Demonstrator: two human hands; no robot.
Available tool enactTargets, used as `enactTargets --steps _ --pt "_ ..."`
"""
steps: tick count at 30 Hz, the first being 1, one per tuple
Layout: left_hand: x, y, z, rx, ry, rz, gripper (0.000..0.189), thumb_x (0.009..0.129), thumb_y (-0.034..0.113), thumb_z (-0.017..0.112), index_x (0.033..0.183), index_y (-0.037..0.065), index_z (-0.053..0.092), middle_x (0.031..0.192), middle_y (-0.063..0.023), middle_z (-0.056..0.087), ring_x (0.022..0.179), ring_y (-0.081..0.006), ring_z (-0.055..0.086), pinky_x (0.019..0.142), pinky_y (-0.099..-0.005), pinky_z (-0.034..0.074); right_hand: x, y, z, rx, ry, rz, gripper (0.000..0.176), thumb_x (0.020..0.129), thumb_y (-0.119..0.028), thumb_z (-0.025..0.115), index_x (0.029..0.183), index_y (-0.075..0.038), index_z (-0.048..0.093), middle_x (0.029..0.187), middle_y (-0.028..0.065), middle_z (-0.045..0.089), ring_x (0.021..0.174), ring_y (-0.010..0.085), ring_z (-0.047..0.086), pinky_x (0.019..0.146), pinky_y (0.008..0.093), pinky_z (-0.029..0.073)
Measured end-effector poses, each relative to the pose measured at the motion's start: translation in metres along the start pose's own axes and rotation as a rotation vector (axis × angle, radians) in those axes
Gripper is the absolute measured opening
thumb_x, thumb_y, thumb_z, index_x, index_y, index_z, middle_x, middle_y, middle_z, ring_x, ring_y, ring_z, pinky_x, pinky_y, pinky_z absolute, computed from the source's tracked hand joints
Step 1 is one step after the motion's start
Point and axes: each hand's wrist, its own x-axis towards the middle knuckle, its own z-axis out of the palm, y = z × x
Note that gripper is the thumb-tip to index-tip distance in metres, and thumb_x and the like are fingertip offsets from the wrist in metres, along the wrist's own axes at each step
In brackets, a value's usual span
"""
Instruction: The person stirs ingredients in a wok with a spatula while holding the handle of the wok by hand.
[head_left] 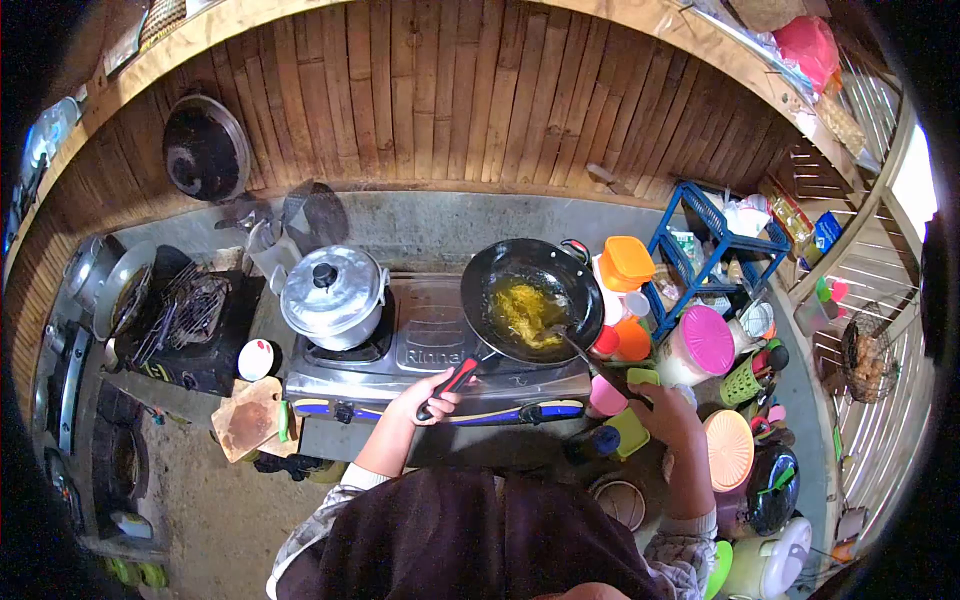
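Note:
A black wok rests on the right side of a silver gas stove, with yellow food in oil inside it. My left hand is closed around the wok's red and black handle. On the right, my right hand grips a dark spatula, whose blade end dips into the wok beside the food. A lidded silver pot sits on the stove's left side.
Left of the stove are a wooden cutting board, a white and red round item and a sooty black hearth. To the right stand an orange container, a blue rack and a pink-lidded tub.

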Motion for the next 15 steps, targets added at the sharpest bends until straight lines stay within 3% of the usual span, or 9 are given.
enactTargets --steps 2,5,7,11,13,15 --pt "-0.001 0.000 0.002 -0.003 0.005 0.016 0.046 0.092 0.045 0.041 0.126 0.014 0.040 0.060 0.0027 0.038 0.039 -0.0027 0.031 0.031 -0.0140 0.025 0.008 -0.005 0.005 0.019 -0.017 0.105 0.031 0.078 -0.022 0.062 0.104 -0.005 0.062 0.098 0.0169 0.063 0.089 0.0340 0.060 0.080 0.0391 0.047" --pt "-0.002 -0.001 0.005 0.018 0.080 0.032 0.040 0.092 0.043 0.043 0.122 0.017 0.043 0.060 0.0020 0.038 0.039 -0.0023 0.030 0.031 -0.0137 0.024 0.024 0.004 0.021 0.050 0.049 -0.012 0.028 0.079 -0.019 0.058 0.104 -0.007 0.061 0.089 0.0209 0.062 0.083 0.0379 0.060 0.075 0.0456 0.048" --pt "-0.002 0.000 0.004 0.015 0.208 0.056 0.040 0.092 0.045 0.042 0.118 0.015 0.046 0.059 0.0030 0.037 0.038 -0.0025 0.030 0.030 -0.0143 0.022 0.036 0.010 0.032 0.091 0.103 -0.073 0.030 0.078 -0.017 0.059 0.106 -0.006 0.060 0.091 0.0209 0.062 0.085 0.0371 0.060 0.076 0.0447 0.048" --pt "-0.001 0.001 -0.003 0.034 0.185 0.085 0.040 0.091 0.046 0.043 0.115 0.013 0.046 0.060 0.0023 0.038 0.039 -0.0025 0.030 0.030 -0.0142 0.021 0.068 0.030 0.072 0.152 0.152 -0.124 0.036 0.076 -0.014 0.061 0.110 -0.003 0.056 0.096 0.0200 0.062 0.089 0.0354 0.060 0.079 0.0422 0.048" --pt "-0.001 0.003 -0.008 -0.013 0.135 0.033 0.033 0.091 0.042 0.046 0.116 0.020 0.046 0.062 0.0005 0.040 0.040 -0.0029 0.031 0.030 -0.0140 0.023 0.086 0.039 0.099 0.219 0.184 -0.178 0.039 0.076 -0.015 0.061 0.113 -0.005 0.055 0.097 0.0203 0.062 0.090 0.0357 0.060 0.079 0.0424 0.047" --pt "-0.001 0.004 -0.007 -0.024 0.117 0.020 0.033 0.091 0.042 0.046 0.116 0.020 0.046 0.062 0.0005 0.040 0.040 -0.0030 0.032 0.030 -0.0141 0.024 0.091 0.041 0.114 0.288 0.214 -0.233 0.041 0.076 -0.016 0.060 0.116 -0.007 0.054 0.097 0.0205 0.062 0.090 0.0359 0.060 0.080 0.0427 0.047"
